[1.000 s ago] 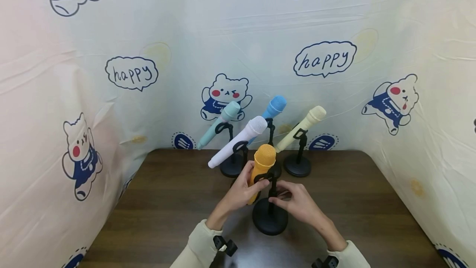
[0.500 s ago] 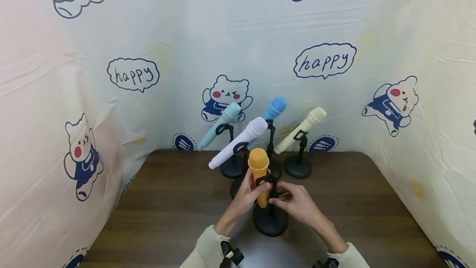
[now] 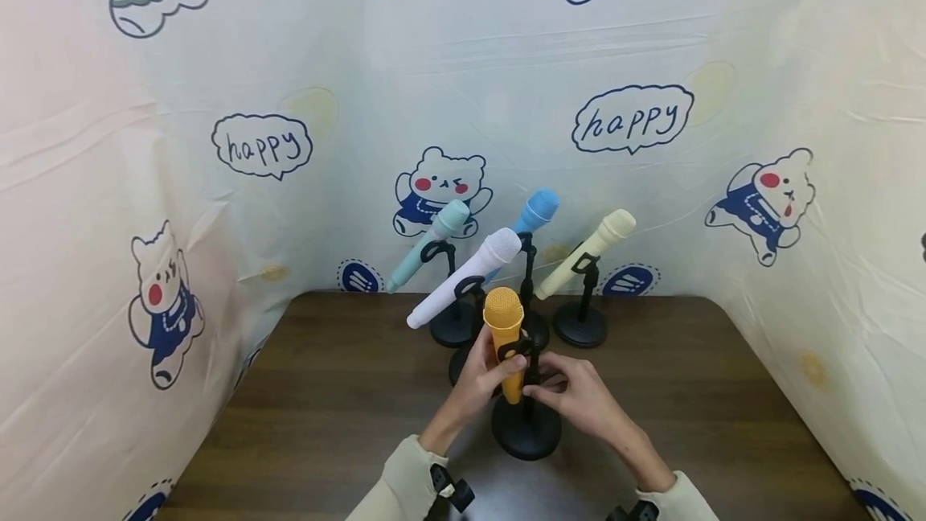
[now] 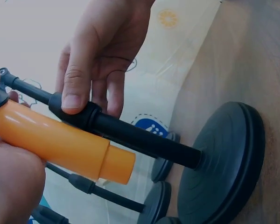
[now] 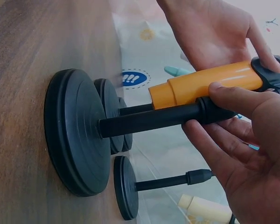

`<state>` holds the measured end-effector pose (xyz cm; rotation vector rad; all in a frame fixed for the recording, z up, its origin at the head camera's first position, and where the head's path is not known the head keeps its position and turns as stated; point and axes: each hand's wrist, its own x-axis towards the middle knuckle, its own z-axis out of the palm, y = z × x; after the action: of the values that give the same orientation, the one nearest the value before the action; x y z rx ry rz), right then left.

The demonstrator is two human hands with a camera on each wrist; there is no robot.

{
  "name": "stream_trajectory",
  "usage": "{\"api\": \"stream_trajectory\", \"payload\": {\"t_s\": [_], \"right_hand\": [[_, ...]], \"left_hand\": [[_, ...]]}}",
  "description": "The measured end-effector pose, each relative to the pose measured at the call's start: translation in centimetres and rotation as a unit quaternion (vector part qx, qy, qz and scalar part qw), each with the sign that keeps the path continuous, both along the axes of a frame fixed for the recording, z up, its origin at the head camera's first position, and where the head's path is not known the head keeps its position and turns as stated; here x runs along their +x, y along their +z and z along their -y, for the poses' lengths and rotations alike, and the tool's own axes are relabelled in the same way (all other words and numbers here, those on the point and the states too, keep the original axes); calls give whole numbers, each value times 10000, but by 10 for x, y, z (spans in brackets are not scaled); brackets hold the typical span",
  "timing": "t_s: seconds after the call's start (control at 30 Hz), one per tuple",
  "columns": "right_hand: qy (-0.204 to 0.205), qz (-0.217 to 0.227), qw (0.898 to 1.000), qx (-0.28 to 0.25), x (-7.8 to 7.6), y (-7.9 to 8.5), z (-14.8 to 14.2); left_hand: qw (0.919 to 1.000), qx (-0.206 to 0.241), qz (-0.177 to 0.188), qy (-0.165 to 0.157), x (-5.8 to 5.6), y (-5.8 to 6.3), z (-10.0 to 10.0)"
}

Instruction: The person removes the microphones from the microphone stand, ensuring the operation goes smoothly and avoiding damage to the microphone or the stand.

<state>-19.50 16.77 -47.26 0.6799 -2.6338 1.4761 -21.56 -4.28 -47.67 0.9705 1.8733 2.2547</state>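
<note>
An orange microphone (image 3: 503, 312) sits in the clip of a black desktop stand (image 3: 526, 429), tilted, with its mesh head up. My left hand (image 3: 473, 387) holds the microphone and its clip, with the thumb over the clip. On the stand's post, my right hand (image 3: 582, 392) pinches the thick collar (image 5: 212, 111) between thumb and fingers. The left wrist view shows that thumb pressed on the collar, and the orange handle (image 4: 70, 140) lying close along the post. The round base (image 5: 77, 133) rests flat on the wooden table.
Behind stand several more microphones on black stands: a white one (image 3: 466, 276), a teal one (image 3: 428, 245), a blue one (image 3: 535, 209) and a cream one (image 3: 587, 253). The brown table (image 3: 304, 416) ends at a printed cloth backdrop (image 3: 506, 47).
The orange microphone's head has swung left and slightly down, and its lower end has come right toward the post. My left hand turned with it; the right hand stays on the collar.
</note>
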Motion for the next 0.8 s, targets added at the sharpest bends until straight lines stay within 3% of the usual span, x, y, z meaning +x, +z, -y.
{"api": "stream_trajectory", "payload": {"t_s": [0.27, 0.4, 0.57, 0.8], "right_hand": [[-129, -134, 9998, 80, 1, -1, 2], [-98, -183, 9997, 115, 2, -1, 2], [1, -412, 9991, 69, 2, 1, 3], [-34, -712, 9971, -251, 2, 1, 5]], "left_hand": [[9992, -69, -391, 28, -1, 15, 7], [9969, -332, -484, 525, -1, 30, 12], [9863, -872, -626, 1254, 0, 45, 13], [9791, -926, -960, 1538, 1, 51, 12]]}}
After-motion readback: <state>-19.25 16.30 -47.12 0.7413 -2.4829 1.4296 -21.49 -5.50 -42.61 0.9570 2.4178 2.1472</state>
